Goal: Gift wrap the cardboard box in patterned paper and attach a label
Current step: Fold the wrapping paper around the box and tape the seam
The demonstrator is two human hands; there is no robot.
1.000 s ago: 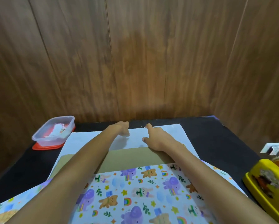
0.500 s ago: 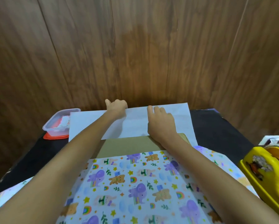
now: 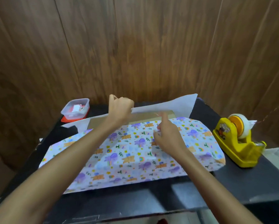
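A flat cardboard box (image 3: 145, 118) lies on the black table, mostly covered by patterned paper (image 3: 132, 152) with purple and orange animals. The paper's far flap (image 3: 172, 105) is lifted, white underside showing. My left hand (image 3: 120, 109) grips the raised flap's edge at the box's far side. My right hand (image 3: 167, 135) rests on the patterned paper over the box, forefinger stretched toward the bare cardboard strip, other fingers curled and holding nothing.
A yellow tape dispenser (image 3: 237, 143) stands at the right of the black table (image 3: 242, 180). A clear plastic tub (image 3: 75, 109) on a red lid sits at the back left. A wooden panel wall (image 3: 135, 46) rises just behind the table.
My left hand has lifted the white far flap up and toward me. My right hand let go of it and came back onto the patterned paper. The view tilted down.
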